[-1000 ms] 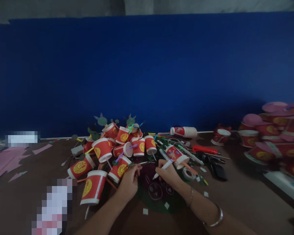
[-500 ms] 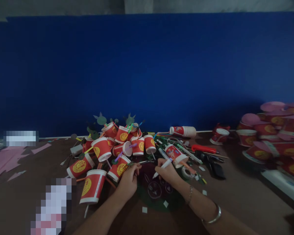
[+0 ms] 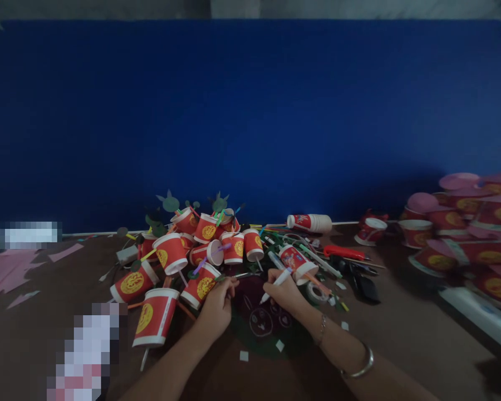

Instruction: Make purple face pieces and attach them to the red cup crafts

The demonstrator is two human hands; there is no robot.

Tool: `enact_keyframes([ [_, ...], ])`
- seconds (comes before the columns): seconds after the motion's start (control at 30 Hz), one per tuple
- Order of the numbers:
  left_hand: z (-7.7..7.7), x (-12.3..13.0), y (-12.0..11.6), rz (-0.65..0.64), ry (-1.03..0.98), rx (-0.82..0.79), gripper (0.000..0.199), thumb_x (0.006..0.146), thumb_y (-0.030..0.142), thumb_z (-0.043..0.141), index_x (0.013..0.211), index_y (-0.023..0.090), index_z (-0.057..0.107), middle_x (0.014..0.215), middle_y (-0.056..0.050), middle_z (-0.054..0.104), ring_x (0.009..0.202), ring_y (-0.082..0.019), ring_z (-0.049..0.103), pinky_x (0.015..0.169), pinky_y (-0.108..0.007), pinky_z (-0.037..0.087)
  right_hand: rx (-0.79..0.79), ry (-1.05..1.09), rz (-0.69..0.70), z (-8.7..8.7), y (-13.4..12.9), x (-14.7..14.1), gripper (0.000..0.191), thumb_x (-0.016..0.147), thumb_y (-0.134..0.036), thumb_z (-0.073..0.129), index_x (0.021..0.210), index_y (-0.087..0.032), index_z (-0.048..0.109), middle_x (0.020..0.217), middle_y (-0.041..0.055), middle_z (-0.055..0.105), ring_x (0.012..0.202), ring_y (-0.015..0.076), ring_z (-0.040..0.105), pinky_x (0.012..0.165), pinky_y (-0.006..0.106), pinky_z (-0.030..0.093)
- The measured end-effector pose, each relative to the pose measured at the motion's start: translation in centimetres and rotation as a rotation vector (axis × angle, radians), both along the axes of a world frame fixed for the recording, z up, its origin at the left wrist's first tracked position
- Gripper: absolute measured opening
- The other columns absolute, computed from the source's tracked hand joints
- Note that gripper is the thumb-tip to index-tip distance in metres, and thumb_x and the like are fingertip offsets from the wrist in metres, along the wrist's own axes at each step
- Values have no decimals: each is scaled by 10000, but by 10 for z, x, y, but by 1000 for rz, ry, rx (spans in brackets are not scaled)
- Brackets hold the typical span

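Observation:
My right hand (image 3: 286, 295) grips a white marker pen (image 3: 280, 280). Its tip points down at a dark round sheet (image 3: 244, 334) on the table, close to white outlines of a face with long ears and small round shapes. My left hand (image 3: 217, 305) lies at the sheet's left edge with curled fingers. What these fingers hold, if anything, is too dark to make out. A thin dark tool (image 3: 247, 274) lies just beyond my left fingertips. Red paper cups (image 3: 156, 317) with straws through them are heaped beside and behind my left hand.
Stacked cups (image 3: 309, 223) lie at the back. To the right are a tape roll (image 3: 316, 292), a red-handled tool (image 3: 344, 252), a black object (image 3: 366, 289), a white power strip (image 3: 480, 317) and a pile of cups with pink discs (image 3: 463, 223). Pink paper (image 3: 8, 273) lies left.
The whole view has shifted slightly, so things sit a little further left. Both hands keep nearly the same pose, and the marker stays low over the dark sheet.

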State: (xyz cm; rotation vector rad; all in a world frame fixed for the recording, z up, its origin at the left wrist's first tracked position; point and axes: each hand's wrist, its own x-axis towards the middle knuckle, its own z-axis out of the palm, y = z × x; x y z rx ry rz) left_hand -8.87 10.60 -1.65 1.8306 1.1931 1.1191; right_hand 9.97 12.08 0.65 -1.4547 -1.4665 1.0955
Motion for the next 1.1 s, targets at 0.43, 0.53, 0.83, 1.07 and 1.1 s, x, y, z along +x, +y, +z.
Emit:
enact_keyframes([
  [0.43, 3, 0, -1, 2, 2, -29, 314, 570, -88, 331, 649, 208, 398, 978, -83, 624, 1007, -207, 606, 841, -349, 470, 33, -26, -4, -7, 2, 0, 156, 582, -174, 464, 512, -236, 339, 302, -93, 369, 287, 100, 375, 331, 202, 217],
  [0.53, 2, 0, -1, 0, 4, -18, 310, 576, -84, 334, 650, 209, 403, 966, -87, 628, 1005, -209, 607, 840, -356, 471, 46, -31, -16, -8, 2, 0, 162, 603, -184, 471, 522, -232, 340, 315, -94, 375, 302, 95, 385, 335, 195, 219],
  [0.83, 2, 1, -1, 7, -6, -17, 292, 565, -68, 351, 637, 212, 397, 950, -81, 637, 998, -227, 610, 841, -374, 473, 93, -71, -62, -7, 1, -1, 196, 658, -207, 476, 528, -229, 330, 339, -85, 403, 334, 93, 406, 353, 193, 231],
  [1.07, 0, 1, 0, 1, 3, -5, 311, 558, -80, 333, 645, 212, 395, 953, -84, 631, 1001, -214, 608, 839, -363, 472, 135, -110, -89, -6, 0, 0, 195, 685, -244, 484, 539, -231, 356, 369, -66, 443, 371, 109, 425, 387, 211, 279],
  [1.1, 0, 1, -1, 4, -2, -5, 312, 554, -79, 334, 645, 213, 397, 948, -78, 634, 996, -212, 610, 835, -359, 474, 140, -118, -95, -5, 0, 0, 192, 687, -245, 483, 541, -232, 359, 370, -63, 446, 373, 113, 429, 389, 215, 281],
])
